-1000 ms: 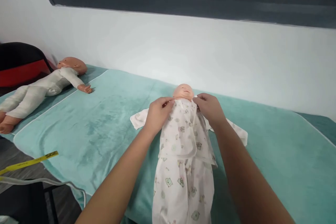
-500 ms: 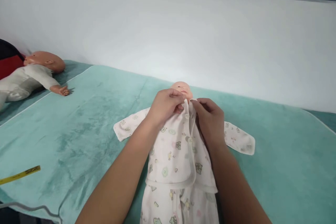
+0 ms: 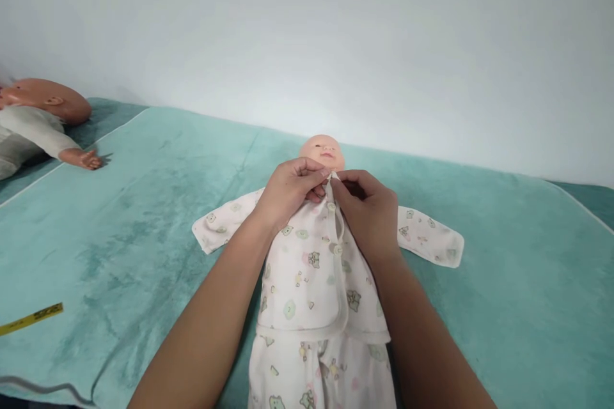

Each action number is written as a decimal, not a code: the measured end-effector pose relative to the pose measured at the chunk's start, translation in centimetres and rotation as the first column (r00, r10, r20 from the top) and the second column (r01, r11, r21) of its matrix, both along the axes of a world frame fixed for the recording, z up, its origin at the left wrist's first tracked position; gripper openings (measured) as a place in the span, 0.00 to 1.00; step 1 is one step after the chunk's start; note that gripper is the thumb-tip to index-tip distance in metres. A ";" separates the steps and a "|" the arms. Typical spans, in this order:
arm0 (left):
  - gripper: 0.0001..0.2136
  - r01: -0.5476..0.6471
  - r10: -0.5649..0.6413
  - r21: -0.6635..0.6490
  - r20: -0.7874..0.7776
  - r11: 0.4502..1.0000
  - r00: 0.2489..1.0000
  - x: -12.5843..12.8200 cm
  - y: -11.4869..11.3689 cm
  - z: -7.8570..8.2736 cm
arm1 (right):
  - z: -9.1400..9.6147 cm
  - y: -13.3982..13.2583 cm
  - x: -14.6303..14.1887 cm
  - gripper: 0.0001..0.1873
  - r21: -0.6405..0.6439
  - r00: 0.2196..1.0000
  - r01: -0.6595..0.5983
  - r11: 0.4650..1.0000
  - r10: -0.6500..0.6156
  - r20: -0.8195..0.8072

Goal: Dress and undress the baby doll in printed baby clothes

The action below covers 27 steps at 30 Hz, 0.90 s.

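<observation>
A baby doll (image 3: 322, 146) lies on its back, dressed in a white printed baby jacket (image 3: 302, 281) and matching trousers (image 3: 288, 374). Just under the doll's chin, my left hand (image 3: 297, 188) pinches one front edge of the jacket at the neckline. My right hand (image 3: 367, 204) grips the opposite edge, and the two edges meet between my fingertips. Buttons show lower on the jacket front, where a gap lies between the edges. The top fastening is hidden by my fingers. Both sleeves (image 3: 432, 236) spread out flat to the sides.
A turquoise blanket (image 3: 139, 204) covers the surface, with a white wall (image 3: 307, 32) behind it. Another doll (image 3: 43, 121) in pale cloth lies at the far left. A yellow strip (image 3: 31, 319) with dark markings rests at the near left.
The jacket's two neckline edges, apart before, have come together as my right hand moved towards my left. The camera view has tilted down and turned slightly right.
</observation>
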<state>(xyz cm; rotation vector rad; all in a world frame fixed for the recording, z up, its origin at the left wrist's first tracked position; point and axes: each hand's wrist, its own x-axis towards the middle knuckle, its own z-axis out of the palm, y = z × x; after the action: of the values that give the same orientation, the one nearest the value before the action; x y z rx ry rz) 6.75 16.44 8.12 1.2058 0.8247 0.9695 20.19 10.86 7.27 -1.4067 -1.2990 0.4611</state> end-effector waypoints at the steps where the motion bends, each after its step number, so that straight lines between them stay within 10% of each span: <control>1: 0.08 -0.002 0.002 0.005 -0.008 1.000 1.000 0.0 -0.1 0.1 | 0.0 0.0 0.0 0.08 0.023 0.999 -0.001 1.000 0.000 0.050; 12: 0.08 -0.014 0.015 -0.061 0.018 0.998 1.000 -0.1 -0.1 0.2 | 0.3 -0.5 0.3 0.10 0.084 0.920 -0.210 0.974 0.167 0.354; 27: 0.11 0.018 -0.019 0.018 0.013 1.000 1.000 -0.6 -0.4 -0.1 | -0.7 -1.3 1.0 0.15 -0.073 0.970 -0.180 0.981 0.165 -0.176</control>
<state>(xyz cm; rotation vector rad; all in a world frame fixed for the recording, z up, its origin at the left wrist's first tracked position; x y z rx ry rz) 6.11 16.08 8.06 1.2192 0.7948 0.9704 21.20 9.52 6.60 -1.3013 -1.2793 0.7481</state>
